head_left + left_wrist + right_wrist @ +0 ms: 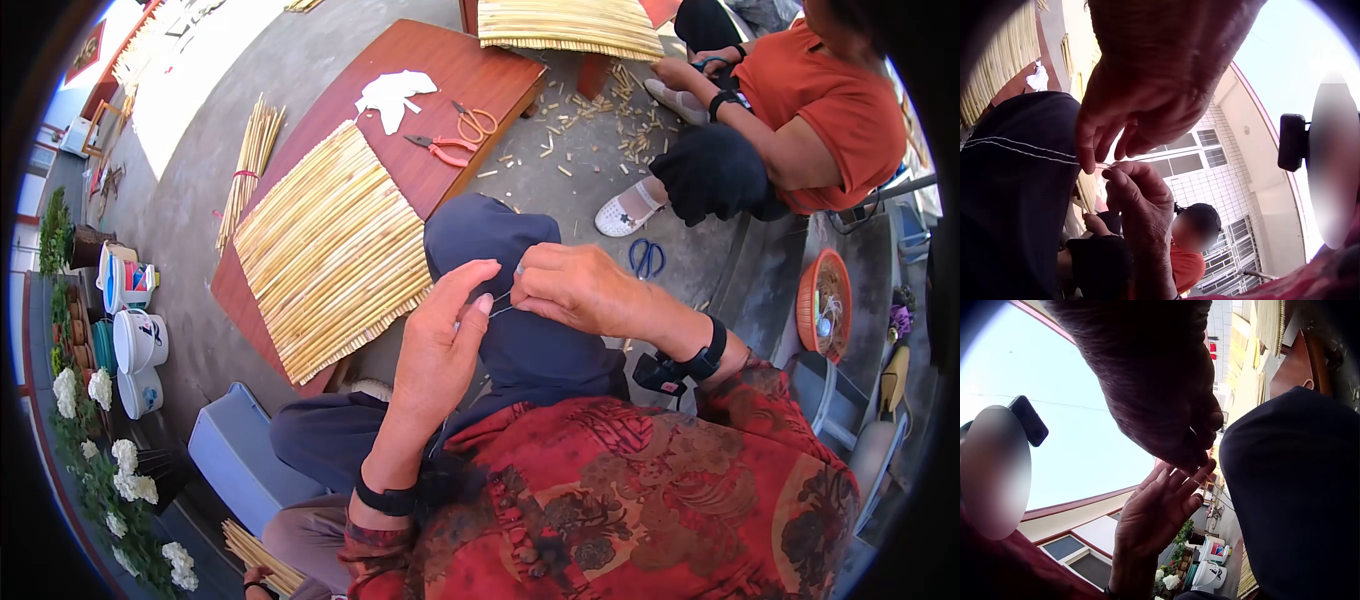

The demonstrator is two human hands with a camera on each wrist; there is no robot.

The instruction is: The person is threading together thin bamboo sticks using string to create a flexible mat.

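Note:
Over the dark-trousered knee, my right hand (570, 287) pinches a thin string (507, 305) between thumb and fingertips. My left hand (437, 345) is beside it, fingers mostly straight and thumb apart, with the string running across toward its thumb. In the right wrist view the left hand (1157, 512) shows its palm, the string passing by its fingertips. Two pale strands (1019, 150) lie over the trousers in the left wrist view. Ahead of the knee, a mat of straw-coloured stalks (330, 250) lies on a red-brown low table (440, 65).
Pliers (445, 148), orange-handled scissors (475, 122) and white cloth (395, 97) lie on the table. Blue-handled scissors (647, 258) are on the floor. A person in orange (840, 120) sits at right by another mat (570, 25). A blue-grey stool (240, 450) stands at left.

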